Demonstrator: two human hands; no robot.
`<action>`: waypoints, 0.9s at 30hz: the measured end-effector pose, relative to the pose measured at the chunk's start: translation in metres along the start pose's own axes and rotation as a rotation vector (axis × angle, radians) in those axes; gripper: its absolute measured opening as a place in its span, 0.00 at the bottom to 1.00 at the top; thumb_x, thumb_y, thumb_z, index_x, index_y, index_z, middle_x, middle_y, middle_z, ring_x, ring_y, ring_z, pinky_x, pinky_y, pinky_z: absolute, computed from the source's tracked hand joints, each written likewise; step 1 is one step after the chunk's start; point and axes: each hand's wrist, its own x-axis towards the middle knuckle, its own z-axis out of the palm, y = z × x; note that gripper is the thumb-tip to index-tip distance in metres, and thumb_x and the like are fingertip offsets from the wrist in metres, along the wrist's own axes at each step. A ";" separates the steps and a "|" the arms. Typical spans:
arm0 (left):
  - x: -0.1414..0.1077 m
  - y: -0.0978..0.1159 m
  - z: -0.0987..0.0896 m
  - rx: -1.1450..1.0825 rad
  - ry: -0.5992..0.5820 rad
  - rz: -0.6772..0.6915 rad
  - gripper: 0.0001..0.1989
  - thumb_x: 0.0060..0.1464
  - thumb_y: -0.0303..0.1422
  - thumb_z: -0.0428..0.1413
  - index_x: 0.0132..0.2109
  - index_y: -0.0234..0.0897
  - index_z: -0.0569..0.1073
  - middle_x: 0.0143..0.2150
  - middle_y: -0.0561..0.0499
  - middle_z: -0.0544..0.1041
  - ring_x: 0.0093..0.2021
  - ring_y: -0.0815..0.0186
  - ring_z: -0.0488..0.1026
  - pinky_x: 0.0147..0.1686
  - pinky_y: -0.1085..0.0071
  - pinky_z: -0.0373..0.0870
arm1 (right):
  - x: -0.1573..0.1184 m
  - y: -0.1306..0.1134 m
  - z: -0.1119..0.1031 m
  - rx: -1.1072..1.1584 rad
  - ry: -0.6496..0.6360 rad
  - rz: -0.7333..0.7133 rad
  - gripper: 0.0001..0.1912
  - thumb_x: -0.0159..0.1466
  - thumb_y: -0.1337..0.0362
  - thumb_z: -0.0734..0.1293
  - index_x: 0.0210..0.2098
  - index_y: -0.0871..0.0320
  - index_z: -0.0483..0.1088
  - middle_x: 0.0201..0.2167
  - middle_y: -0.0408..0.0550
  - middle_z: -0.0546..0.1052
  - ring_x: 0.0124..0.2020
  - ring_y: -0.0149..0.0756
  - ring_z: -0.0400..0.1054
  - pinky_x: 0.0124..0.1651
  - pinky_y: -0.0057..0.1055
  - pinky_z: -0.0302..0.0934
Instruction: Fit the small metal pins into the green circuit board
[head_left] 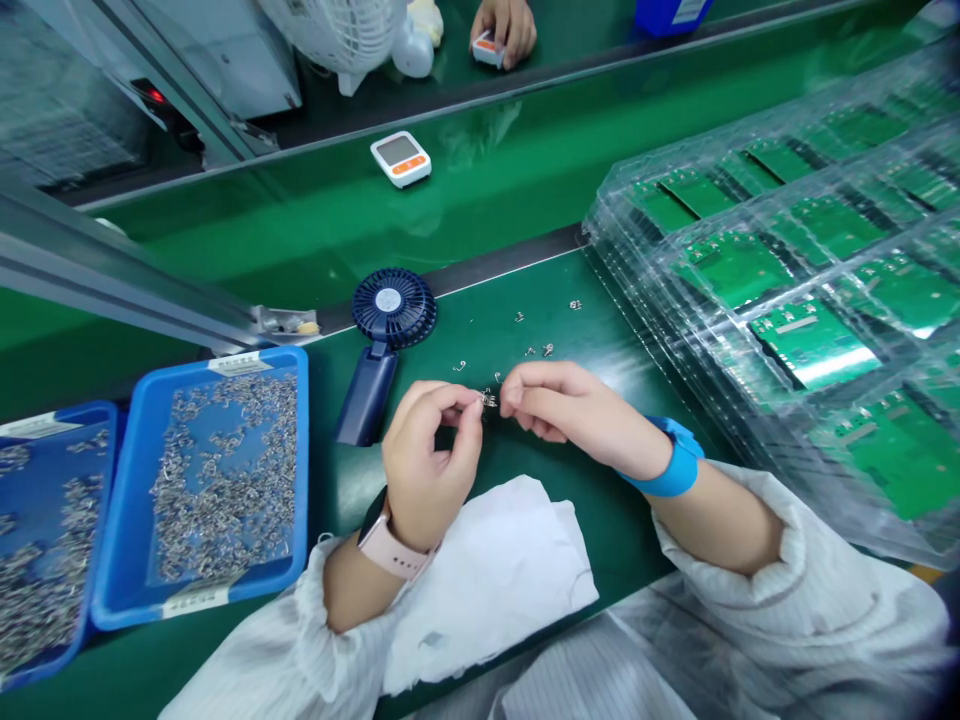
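Observation:
My left hand [435,450] pinches a small cluster of metal clips [489,399] between thumb and forefinger, above the green mat [480,335]. From the right, my right hand [551,402] meets the cluster, its fingertips pressed together at the clips' right end; whether they grip a clip is too small to tell. Several loose metal clips [547,350] lie on the mat just beyond my hands. Below my hands a white cloth [499,580] is spread near the front edge.
Two blue trays [301,470] of metal clips stand at left. A dark blue fan [367,395] lies beside them. Clear plastic trays [637,290] with green circuit boards fill the right. Behind are a white timer [401,158] and another person's hand [506,28].

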 end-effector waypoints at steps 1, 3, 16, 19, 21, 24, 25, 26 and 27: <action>0.000 0.000 0.000 -0.002 0.005 -0.009 0.06 0.55 0.22 0.57 0.37 0.37 0.72 0.34 0.53 0.73 0.32 0.72 0.70 0.32 0.75 0.69 | -0.002 -0.001 -0.001 -0.179 0.099 -0.142 0.05 0.60 0.66 0.62 0.30 0.59 0.68 0.23 0.41 0.66 0.24 0.27 0.58 0.25 0.25 0.52; 0.000 0.001 0.000 0.001 0.009 -0.015 0.06 0.55 0.22 0.57 0.37 0.37 0.72 0.34 0.53 0.73 0.32 0.71 0.70 0.32 0.75 0.69 | -0.005 -0.002 -0.002 -0.496 0.271 -0.397 0.03 0.60 0.68 0.63 0.33 0.58 0.69 0.27 0.42 0.69 0.29 0.29 0.61 0.32 0.27 0.56; -0.003 -0.001 0.000 0.055 0.017 0.067 0.07 0.53 0.22 0.57 0.38 0.37 0.72 0.34 0.52 0.75 0.32 0.70 0.71 0.33 0.73 0.70 | -0.007 0.010 0.013 -0.969 0.284 -0.607 0.09 0.66 0.64 0.61 0.38 0.60 0.71 0.28 0.47 0.72 0.29 0.34 0.64 0.34 0.32 0.59; -0.003 0.000 -0.001 0.061 0.026 0.080 0.07 0.53 0.22 0.57 0.38 0.37 0.72 0.35 0.52 0.75 0.31 0.70 0.71 0.33 0.73 0.70 | -0.009 0.012 0.015 -1.004 0.309 -0.617 0.10 0.66 0.65 0.60 0.39 0.61 0.72 0.28 0.48 0.73 0.30 0.34 0.65 0.35 0.32 0.59; -0.003 0.001 -0.002 0.056 0.042 0.082 0.07 0.53 0.22 0.58 0.38 0.37 0.72 0.35 0.52 0.75 0.31 0.71 0.71 0.34 0.73 0.70 | -0.010 0.011 0.016 -0.990 0.320 -0.624 0.10 0.66 0.66 0.60 0.40 0.60 0.72 0.28 0.48 0.73 0.30 0.34 0.65 0.35 0.32 0.59; -0.003 0.004 -0.004 0.032 0.067 0.083 0.07 0.53 0.22 0.58 0.39 0.37 0.72 0.34 0.53 0.75 0.32 0.71 0.71 0.34 0.73 0.70 | -0.013 0.009 0.020 -0.927 0.335 -0.624 0.08 0.65 0.66 0.61 0.39 0.58 0.71 0.28 0.46 0.73 0.30 0.33 0.65 0.35 0.31 0.59; -0.004 0.005 -0.004 0.023 0.071 0.085 0.07 0.53 0.22 0.58 0.39 0.37 0.72 0.34 0.53 0.75 0.32 0.71 0.71 0.34 0.73 0.70 | -0.014 0.008 0.021 -0.905 0.341 -0.616 0.07 0.65 0.67 0.61 0.38 0.58 0.70 0.28 0.46 0.73 0.29 0.33 0.64 0.35 0.30 0.59; -0.005 0.006 -0.003 0.018 0.073 0.087 0.07 0.53 0.22 0.57 0.39 0.37 0.72 0.34 0.53 0.75 0.32 0.70 0.71 0.34 0.73 0.70 | -0.015 0.007 0.022 -0.885 0.347 -0.606 0.06 0.65 0.67 0.61 0.37 0.58 0.70 0.27 0.45 0.72 0.29 0.32 0.64 0.35 0.30 0.58; -0.006 0.006 -0.002 0.017 0.072 0.089 0.07 0.53 0.22 0.57 0.38 0.38 0.72 0.34 0.53 0.75 0.32 0.70 0.71 0.34 0.73 0.70 | -0.016 0.006 0.023 -0.863 0.351 -0.594 0.06 0.65 0.67 0.61 0.35 0.57 0.69 0.27 0.45 0.72 0.29 0.32 0.64 0.35 0.30 0.58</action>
